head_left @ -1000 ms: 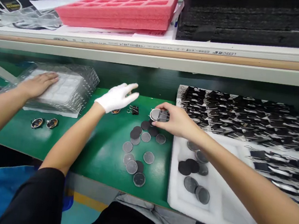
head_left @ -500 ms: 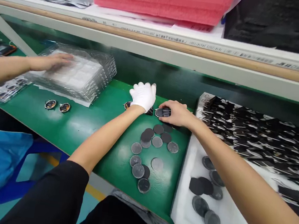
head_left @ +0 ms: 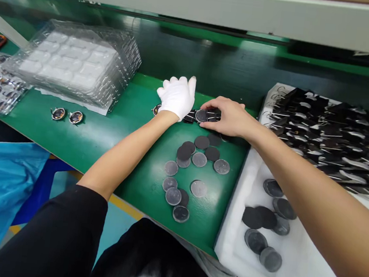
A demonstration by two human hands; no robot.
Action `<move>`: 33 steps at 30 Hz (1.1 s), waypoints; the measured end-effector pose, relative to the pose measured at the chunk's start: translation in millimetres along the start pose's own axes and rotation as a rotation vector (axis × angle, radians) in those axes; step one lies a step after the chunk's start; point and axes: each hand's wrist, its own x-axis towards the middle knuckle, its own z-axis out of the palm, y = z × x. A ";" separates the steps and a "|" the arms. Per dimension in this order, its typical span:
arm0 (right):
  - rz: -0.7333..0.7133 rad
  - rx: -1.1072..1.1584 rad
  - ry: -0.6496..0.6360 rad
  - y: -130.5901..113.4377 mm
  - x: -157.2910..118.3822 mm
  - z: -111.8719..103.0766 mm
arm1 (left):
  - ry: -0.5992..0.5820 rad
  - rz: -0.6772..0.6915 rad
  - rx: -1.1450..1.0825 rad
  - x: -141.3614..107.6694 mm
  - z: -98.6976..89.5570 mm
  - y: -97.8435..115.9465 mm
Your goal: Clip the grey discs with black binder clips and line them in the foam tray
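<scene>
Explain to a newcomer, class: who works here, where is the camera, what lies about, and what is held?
No machine works here, only a person's hands. The camera sits on that person's head, looking down. The left hand wears a white glove; whether it holds anything is hidden. The bare right hand grasps a small round piece with a black clip. Loose discs lie on the green bench, with stacked clear trays to the left and a white foam tray to the right.

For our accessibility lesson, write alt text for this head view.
At a green tabletop, a bare right hand holds a round part with a black clip beside a white-gloved left hand; flat grey and black discs lie nearer the viewer.
</scene>
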 end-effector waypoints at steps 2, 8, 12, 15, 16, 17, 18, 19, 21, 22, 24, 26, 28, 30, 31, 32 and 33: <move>0.011 -0.020 -0.011 1.3 0.5 -0.3 | -0.006 -0.003 0.008 1.6 2.2 -1.2; -0.022 -0.039 -0.020 7.1 3.2 4.6 | 0.020 0.023 -0.029 4.0 11.7 -3.6; -0.037 -0.022 -0.003 3.7 5.6 8.3 | 0.024 0.007 -0.053 4.9 15.4 -4.1; -0.053 -0.011 0.019 1.2 5.2 10.9 | 0.041 -0.014 -0.061 5.5 16.4 -4.1; -0.056 -0.006 0.028 0.9 4.9 12.0 | 0.045 -0.021 -0.067 5.5 16.2 -3.8; -0.059 -0.001 0.038 0.9 4.5 13.2 | 0.045 -0.028 -0.074 5.3 15.6 -3.3; -0.062 0.003 0.046 1.1 4.2 14.4 | 0.037 -0.035 -0.080 4.9 14.5 -2.8; -0.065 0.006 0.052 1.5 4.0 15.5 | 0.023 -0.039 -0.084 4.4 13.2 -2.3; -0.076 0.012 0.063 2.7 3.8 17.0 | -0.013 -0.037 -0.083 3.1 10.0 -1.5; -0.082 0.015 0.068 3.3 3.8 17.4 | -0.024 -0.031 -0.081 2.5 8.6 -1.1; -0.085 0.016 0.068 4.1 3.8 17.6 | -0.040 -0.015 -0.082 1.5 6.9 -0.4; -0.076 0.010 0.060 4.1 4.1 17.7 | -0.041 -0.005 -0.084 1.1 7.1 0.4; -0.072 -0.006 0.049 2.7 4.5 17.9 | -0.033 -0.012 -0.083 1.5 8.6 1.2; -0.074 -0.039 0.038 -0.4 5.2 17.2 | -0.001 -0.001 -0.084 2.9 9.3 1.0; -0.073 -0.061 0.034 -2.5 5.6 15.7 | 0.015 0.017 -0.090 4.0 8.3 0.2; -0.072 -0.078 0.030 -5.0 6.0 12.8 | 0.035 0.043 -0.108 5.2 5.9 -1.2; -0.067 -0.078 0.028 -7.7 6.1 8.4 | 0.055 0.079 -0.149 6.3 1.6 -3.1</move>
